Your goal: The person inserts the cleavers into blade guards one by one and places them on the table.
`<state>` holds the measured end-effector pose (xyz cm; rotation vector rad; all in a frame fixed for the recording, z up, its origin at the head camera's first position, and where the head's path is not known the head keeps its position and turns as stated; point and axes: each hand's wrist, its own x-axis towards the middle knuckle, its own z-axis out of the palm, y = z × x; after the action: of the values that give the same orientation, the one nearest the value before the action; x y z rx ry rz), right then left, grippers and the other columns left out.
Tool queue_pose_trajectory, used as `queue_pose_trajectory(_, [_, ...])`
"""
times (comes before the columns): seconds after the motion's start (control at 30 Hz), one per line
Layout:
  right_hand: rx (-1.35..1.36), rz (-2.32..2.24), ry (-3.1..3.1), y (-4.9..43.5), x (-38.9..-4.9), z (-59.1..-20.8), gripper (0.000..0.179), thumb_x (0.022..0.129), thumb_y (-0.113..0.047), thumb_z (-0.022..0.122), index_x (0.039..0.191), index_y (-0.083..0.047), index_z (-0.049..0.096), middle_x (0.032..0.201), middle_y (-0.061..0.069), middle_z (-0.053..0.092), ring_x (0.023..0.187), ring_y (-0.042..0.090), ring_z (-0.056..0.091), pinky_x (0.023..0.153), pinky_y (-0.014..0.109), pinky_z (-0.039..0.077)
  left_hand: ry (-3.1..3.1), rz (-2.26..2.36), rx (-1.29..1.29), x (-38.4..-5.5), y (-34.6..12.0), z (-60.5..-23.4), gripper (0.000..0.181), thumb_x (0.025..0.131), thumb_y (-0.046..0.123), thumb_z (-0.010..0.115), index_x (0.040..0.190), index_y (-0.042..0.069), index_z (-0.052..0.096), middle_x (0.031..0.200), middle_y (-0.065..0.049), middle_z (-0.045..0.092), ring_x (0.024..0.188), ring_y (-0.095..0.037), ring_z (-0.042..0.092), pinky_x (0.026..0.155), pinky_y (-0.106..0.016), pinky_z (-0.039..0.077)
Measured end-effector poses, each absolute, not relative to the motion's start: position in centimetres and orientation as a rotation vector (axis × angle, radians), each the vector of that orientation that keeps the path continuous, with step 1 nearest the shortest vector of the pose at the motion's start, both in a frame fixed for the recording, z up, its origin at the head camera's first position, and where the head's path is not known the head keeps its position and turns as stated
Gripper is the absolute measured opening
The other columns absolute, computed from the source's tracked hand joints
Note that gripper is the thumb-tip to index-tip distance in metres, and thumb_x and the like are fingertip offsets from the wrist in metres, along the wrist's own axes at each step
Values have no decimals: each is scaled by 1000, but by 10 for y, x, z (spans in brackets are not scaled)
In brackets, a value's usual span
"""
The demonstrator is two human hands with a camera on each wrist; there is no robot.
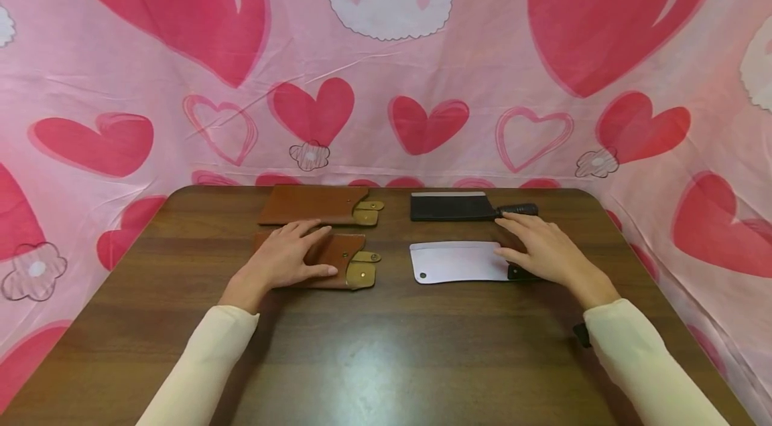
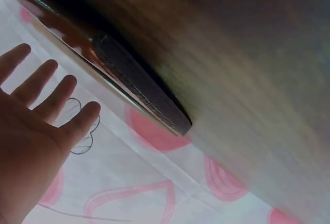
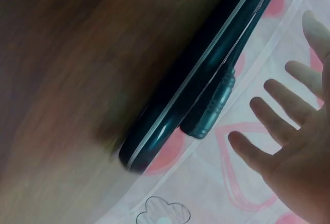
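Observation:
My left hand [image 1: 280, 258] hovers over the near brown leather cleaver sheath [image 1: 335, 250], fingers spread and relaxed, covering its left part in the head view. Behind it lies a second brown sheath [image 1: 316, 203] with a tan snap strap. To the right, my right hand [image 1: 549, 250] is held over the black handle [image 3: 193, 87] of a silver cleaver [image 1: 461, 262], its fingers loosely extended. A black-bladed cleaver [image 1: 451, 207] lies farther back, its ribbed handle [image 3: 210, 108] just beyond my fingertips. Both wrist views show the palms holding nothing.
Everything lies on a dark wood-grain table [image 1: 374, 359] with rounded far corners. A pink cloth [image 1: 374, 64] printed with hearts hangs behind and around it. A small black object [image 1: 582, 335] shows at the right sleeve's edge.

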<state>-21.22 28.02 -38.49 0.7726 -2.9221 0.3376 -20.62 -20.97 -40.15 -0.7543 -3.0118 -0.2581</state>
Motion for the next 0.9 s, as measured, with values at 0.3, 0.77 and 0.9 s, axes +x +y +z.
queue_pose_trajectory(0.3, [771, 489, -3015, 301, -212, -386, 71, 92, -45, 73, 143, 1, 54, 143, 26, 52, 133, 48, 45, 105, 68, 35, -3057, -318, -768, -204, -212, -402, 103, 76, 78, 68, 152, 11, 49, 154, -18, 44, 142, -44, 36, 109, -67, 30])
queue_pose_trajectory(0.77, [748, 752, -3111, 320, -207, -386, 74, 83, -48, 82, 134, 1, 61, 132, 21, 61, 122, 43, 57, 100, 62, 43, -3167, -382, -756, -203, -211, -402, 113, 67, 80, 74, 152, 10, 48, 157, -17, 39, 144, -43, 33, 114, -64, 25])
queue_pose_trajectory(0.9, [730, 800, -3134, 326, -207, -388, 69, 83, -44, 83, 132, -1, 63, 130, 20, 62, 115, 40, 61, 96, 61, 47, -3172, -370, -760, -204, -212, -402, 115, 66, 79, 76, 153, 11, 46, 157, -18, 38, 145, -44, 32, 113, -65, 25])
